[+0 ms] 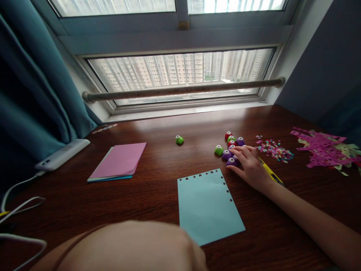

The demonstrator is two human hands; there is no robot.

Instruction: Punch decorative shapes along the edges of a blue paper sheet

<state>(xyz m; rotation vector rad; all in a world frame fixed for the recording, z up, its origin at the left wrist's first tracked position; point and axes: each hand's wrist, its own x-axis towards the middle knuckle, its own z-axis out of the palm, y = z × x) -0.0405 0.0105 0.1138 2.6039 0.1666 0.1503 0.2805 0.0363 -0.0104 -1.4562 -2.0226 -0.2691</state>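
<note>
Dark wood tabletop (158,188) spans the view under a window, teal curtain (34,90) at left. Blue paper sheet (208,207) lies flat near the centre, long axis running away from the person and tilted slightly left at the far end; small shapes are punched along its far and right edges. Pink paper stack (118,162) sits well left of it, and a white power bank (62,154) with cables lies further left. Pink punched scraps (321,148) pile at far right, with a confetti heap (275,149) beside them.

Right hand (249,165) rests palm down, fingers spread and loose, fingertips touching the cluster of small punches (231,148), purple, red and green, just beyond the sheet's far right corner. It is touching, not clenched on anything. A yellow tool (270,174) lies partly under the wrist. One green punch (179,140) sits apart, to the left of the cluster.

Left hand (169,248) is a blur at the bottom edge, near the sheet's near corner; whether it is released or clenched cannot be told.

The punches look like light, hard, smooth plastic, probably easy to slide; best pinched by the sides between thumb and finger. They are squat with no clear long axis, buttons facing up.
</note>
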